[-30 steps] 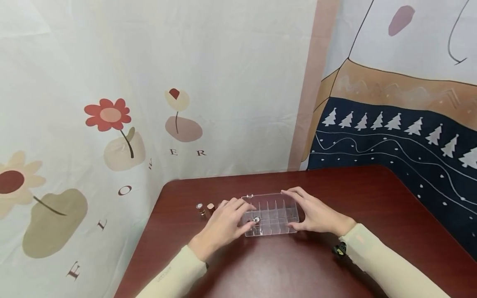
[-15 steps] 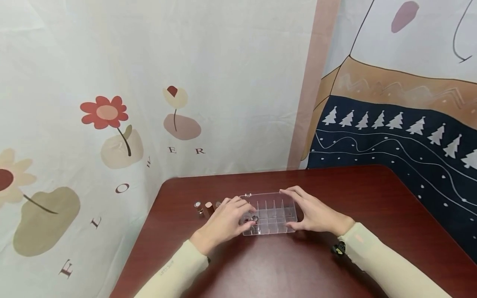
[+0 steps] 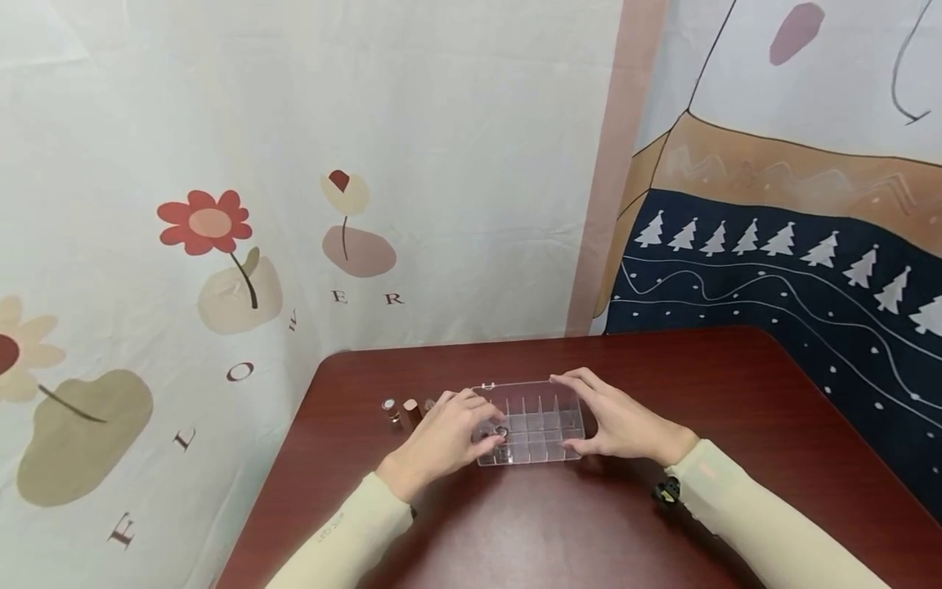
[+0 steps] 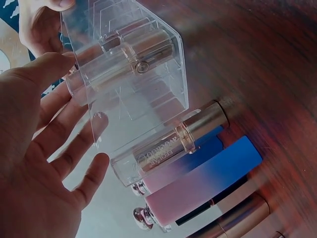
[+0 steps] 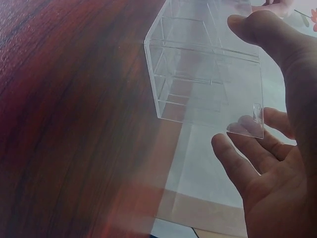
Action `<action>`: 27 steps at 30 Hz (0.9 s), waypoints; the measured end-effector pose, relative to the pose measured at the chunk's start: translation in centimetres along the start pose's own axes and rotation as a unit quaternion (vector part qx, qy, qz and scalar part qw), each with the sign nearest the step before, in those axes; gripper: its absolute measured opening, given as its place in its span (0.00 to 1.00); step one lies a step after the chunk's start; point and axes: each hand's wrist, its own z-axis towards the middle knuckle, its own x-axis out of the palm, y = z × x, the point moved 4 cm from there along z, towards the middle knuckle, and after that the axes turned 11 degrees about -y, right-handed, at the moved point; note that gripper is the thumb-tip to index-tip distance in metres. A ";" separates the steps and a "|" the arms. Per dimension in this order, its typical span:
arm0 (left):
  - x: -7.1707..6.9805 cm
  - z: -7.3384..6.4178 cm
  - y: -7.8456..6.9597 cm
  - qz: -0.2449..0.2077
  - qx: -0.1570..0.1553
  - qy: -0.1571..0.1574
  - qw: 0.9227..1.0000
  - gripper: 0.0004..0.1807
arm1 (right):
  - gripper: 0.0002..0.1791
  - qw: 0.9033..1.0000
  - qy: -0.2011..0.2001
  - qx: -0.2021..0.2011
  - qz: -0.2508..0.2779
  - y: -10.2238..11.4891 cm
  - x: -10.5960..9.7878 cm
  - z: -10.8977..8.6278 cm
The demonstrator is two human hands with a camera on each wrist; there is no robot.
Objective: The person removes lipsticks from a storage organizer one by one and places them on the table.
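Note:
A clear divided organizer (image 3: 540, 425) stands on the table between both hands. My left hand (image 3: 445, 433) is at its left end, pinching a clear-capped lipstick (image 4: 119, 67) between thumb and index finger, while the other fingers stay spread. That lipstick sits in a left-end compartment, and another tube (image 4: 111, 42) is right beside it. My right hand (image 3: 625, 421) grips the organizer's right end, thumb on the near side and fingers at the far corner. In the left wrist view, a clear and gold lipstick (image 4: 171, 144) and a pink-and-blue tube (image 4: 208, 178) stand just outside the organizer.
Several lipsticks, among them a silver-topped one (image 3: 391, 409) and a copper one (image 3: 412, 411), stand left of the organizer, partly behind my left hand. The dark red table (image 3: 530, 523) ends at a printed cloth backdrop (image 3: 471, 204).
The view has shifted slightly. Both hands keep almost the same place and pose at the organizer.

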 end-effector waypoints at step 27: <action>0.3 -0.6 0.2 -0.013 -0.027 0.012 0.999 0.11 | 0.59 1.000 0.001 0.006 0.003 0.0 0.1 0.0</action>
